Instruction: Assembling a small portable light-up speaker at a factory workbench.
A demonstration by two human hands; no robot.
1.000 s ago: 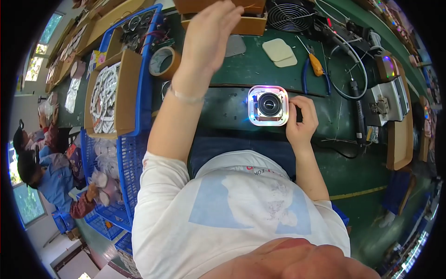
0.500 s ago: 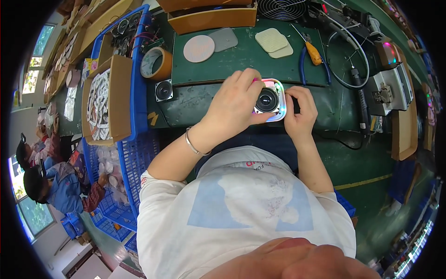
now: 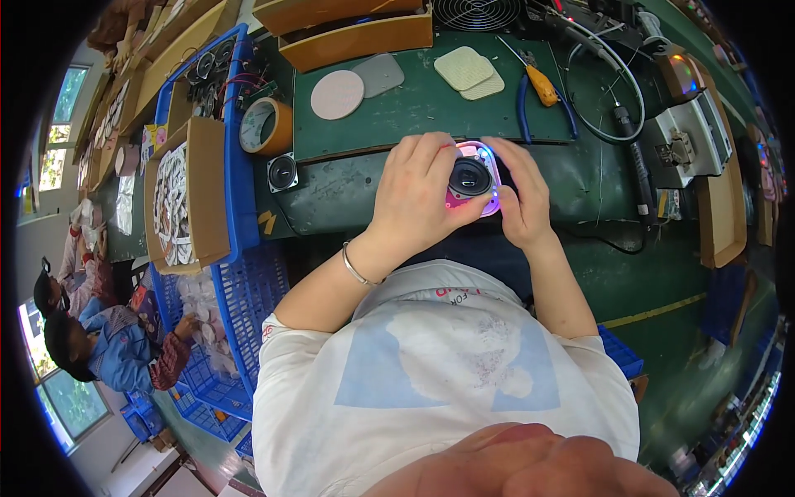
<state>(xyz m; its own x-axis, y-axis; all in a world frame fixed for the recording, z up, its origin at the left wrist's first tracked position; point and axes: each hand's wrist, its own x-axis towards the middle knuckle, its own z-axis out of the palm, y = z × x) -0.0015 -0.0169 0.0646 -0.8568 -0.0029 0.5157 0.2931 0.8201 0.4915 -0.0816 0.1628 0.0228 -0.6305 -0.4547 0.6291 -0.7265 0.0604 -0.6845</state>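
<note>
- Currently, I am bending my left hand (image 3: 414, 195) around the left side of a glowing pink-and-blue, rounded-square speaker unit (image 3: 470, 177), gripping it with my fingers at the upper left and my thumb at the lower edge.
- My right hand (image 3: 527, 195) is curving narrowly around its right side; the fingers are blurring, so I cannot tell whether they are gripping.
- The speaker unit is sitting between my hands, near the front edge of the dark green counter (image 3: 339, 200), its round black cone facing up.
- Beyond it, a pale pink round disc (image 3: 337, 94) is lying beside a grey rounded-square pad (image 3: 381, 74), and two cream rounded-square pads (image 3: 457, 66) are overlapping.
- To their right, an orange-handled screwdriver (image 3: 542, 86) is resting by blue-handled pliers (image 3: 524, 108).
- On my left, a small square-framed black speaker (image 3: 282, 173) is lying near a tan tape roll (image 3: 267, 126).
</note>
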